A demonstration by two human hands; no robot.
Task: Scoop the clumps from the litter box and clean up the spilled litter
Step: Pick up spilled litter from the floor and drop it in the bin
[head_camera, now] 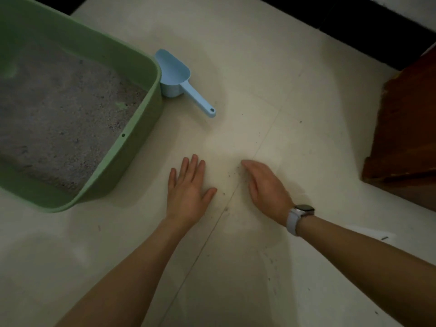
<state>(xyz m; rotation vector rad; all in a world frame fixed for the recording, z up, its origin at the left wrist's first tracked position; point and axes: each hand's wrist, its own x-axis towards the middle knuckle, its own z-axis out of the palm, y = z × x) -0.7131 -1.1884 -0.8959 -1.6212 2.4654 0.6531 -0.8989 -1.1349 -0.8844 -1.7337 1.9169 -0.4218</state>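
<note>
A green litter box holding grey litter stands at the left on the pale tiled floor. A light blue scoop lies on the floor against the box's right corner, handle pointing toward me. My left hand lies flat on the floor with fingers straight, just right of the box. My right hand, with a watch on its wrist, stands on its edge on the floor with fingers together. A few dark grains of spilled litter lie between the two hands.
A brown wooden piece of furniture stands at the right. A dark strip runs along the far edge of the floor. More scattered specks dot the tiles near my right forearm.
</note>
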